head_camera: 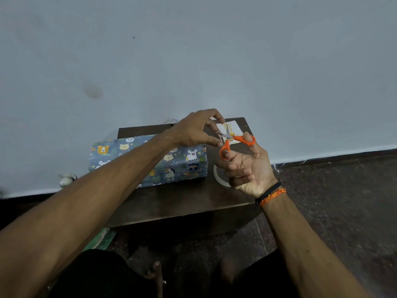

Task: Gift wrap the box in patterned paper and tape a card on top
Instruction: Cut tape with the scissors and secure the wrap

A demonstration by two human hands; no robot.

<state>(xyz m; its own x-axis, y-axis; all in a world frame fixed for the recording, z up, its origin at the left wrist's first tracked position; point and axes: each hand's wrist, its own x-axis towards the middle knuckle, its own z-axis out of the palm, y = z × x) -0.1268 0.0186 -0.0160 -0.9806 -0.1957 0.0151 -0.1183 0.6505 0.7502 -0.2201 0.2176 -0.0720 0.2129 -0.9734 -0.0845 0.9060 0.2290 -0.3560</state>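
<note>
Nearest us lay our knees and a foot on the dark floor. Beyond them stood the low brown counter. Our right hand grasped the orange scissors, thumb and a finger through the loops, blades parted. Our left hand reached across with thumb and finger pinched together at the blade tips, we judged on a strip of tape too thin to make out. Under the right palm a tape roll showed only as a pale arc. The wrapped box sat just left of both hands, its long axis running left to right, the left forearm crossing over it. The card lay beyond the scissors, near the wall, not yet on the box, its print partly hidden.
</note>
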